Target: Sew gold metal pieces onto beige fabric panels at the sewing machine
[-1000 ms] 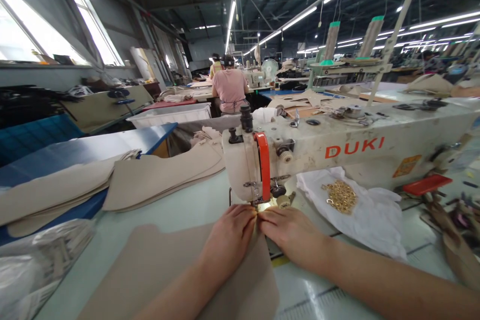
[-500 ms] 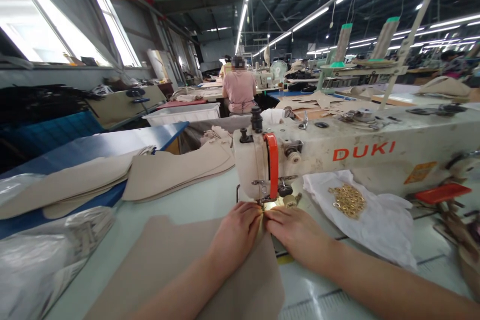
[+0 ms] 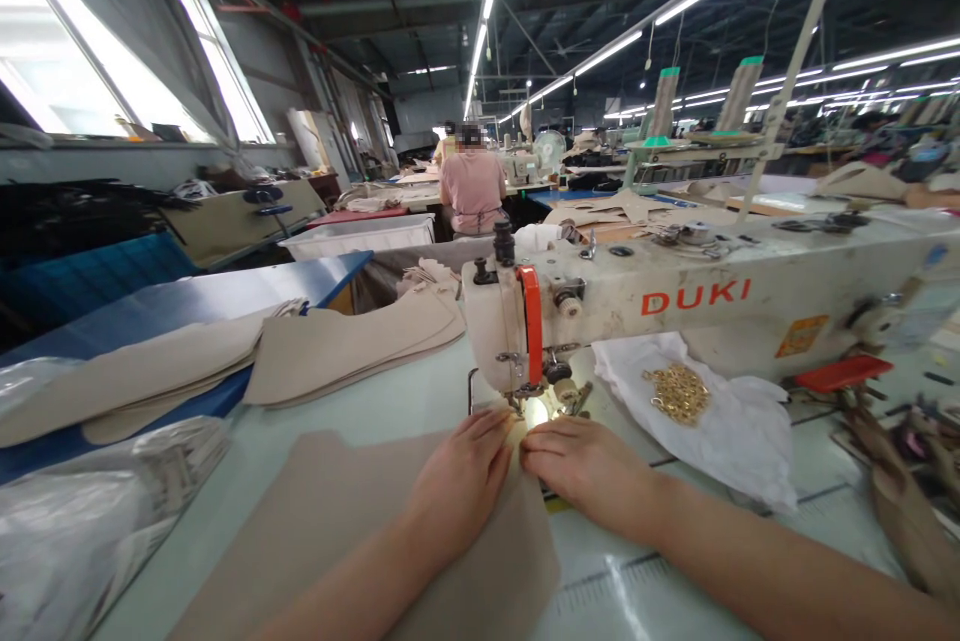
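Observation:
A beige fabric piece (image 3: pixel 337 511) lies on the sewing table, its upper right edge running in under the head of a white sewing machine (image 3: pixel 600 291). On that edge, just in front of the lit needle area, my left hand (image 3: pixel 465 466) presses with its fingers together and curled. My right hand (image 3: pixel 589 466) grips the edge from the other side, fingertips close to the left ones. The needle and presser foot are mostly hidden by the fingers and the machine head. A white cloth (image 3: pixel 750 431) with small gold metal rings (image 3: pixel 679 394) lies right of my right hand.
Stacked beige pieces (image 3: pixel 352 341) lie at the left of the table, with another stack (image 3: pixel 150 361) on a blue surface (image 3: pixel 300 278). Clear plastic wrapping (image 3: pixel 82 511) sits front left. A red lever (image 3: pixel 844 373) is at the right. A person (image 3: pixel 472 181) sits further ahead.
The view has turned slightly, so the machine appears further left. My hands stay on the fabric edge, and my right fingertips sit slightly further back from the needle area.

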Motion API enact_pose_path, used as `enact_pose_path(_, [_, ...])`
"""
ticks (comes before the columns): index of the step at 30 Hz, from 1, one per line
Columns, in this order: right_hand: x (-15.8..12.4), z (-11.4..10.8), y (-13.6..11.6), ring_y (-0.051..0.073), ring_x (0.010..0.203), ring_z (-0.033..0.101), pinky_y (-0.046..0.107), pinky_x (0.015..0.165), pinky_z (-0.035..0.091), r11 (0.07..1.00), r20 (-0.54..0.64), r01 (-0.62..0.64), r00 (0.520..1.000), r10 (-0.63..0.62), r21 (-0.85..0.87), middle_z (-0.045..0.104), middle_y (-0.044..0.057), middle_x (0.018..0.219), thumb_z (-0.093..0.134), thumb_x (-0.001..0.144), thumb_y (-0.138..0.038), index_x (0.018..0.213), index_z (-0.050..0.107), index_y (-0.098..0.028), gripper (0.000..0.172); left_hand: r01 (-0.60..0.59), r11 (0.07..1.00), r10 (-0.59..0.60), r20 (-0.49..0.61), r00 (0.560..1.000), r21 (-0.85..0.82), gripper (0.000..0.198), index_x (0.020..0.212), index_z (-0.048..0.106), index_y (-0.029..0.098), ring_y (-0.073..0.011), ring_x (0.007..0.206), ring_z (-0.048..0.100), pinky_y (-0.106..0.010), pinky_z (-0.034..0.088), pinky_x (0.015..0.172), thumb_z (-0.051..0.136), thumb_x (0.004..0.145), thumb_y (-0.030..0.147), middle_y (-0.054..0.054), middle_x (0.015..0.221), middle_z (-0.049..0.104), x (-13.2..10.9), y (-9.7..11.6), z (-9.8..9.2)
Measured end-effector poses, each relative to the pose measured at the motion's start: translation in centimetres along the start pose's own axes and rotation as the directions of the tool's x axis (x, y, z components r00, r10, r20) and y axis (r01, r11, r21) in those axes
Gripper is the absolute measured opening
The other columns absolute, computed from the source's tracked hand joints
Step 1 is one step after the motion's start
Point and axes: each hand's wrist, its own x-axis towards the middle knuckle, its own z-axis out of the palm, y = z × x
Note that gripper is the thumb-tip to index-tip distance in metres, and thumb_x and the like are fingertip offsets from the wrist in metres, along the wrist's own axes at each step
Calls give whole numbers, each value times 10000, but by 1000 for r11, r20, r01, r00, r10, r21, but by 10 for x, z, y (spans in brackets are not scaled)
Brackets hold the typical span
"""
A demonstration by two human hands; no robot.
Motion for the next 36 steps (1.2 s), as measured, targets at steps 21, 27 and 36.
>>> enact_pose_path(21, [6, -5, 3, 174, 993, 566, 281, 943, 413, 1000, 17, 0, 1000, 0, -7, 653, 82, 998, 508, 896, -130, 923, 613, -126, 108, -32, 999, 32, 14, 999, -8, 311, 1082, 648, 181, -199, 1092, 592, -370, 479, 984, 399, 897, 185, -75, 1153, 668, 7, -5, -2])
enact_pose_path(27, [6, -4, 2, 176, 994, 569, 279, 948, 408, 1000, 14, 3, 1000, -3, -13, 650, 84, 983, 523, 893, -131, 922, 610, -120, 92, -23, 1000, 23, 20, 1000, -6, 310, 1096, 643, 163, -210, 1099, 591, -377, 478, 983, 407, 895, 184, -90, 1151, 669, 6, -5, -2])
enact_pose_path(36, [6, -2, 4, 169, 1002, 567, 273, 967, 397, 1000, 7, -17, 1000, 17, -2, 652, 72, 988, 528, 895, -137, 914, 609, -126, 84, -9, 1000, 9, 31, 999, 0, 299, 1103, 639, 139, -221, 1097, 593, -384, 475, 985, 438, 885, 171, -113, 1154, 664, 7, -5, -1])
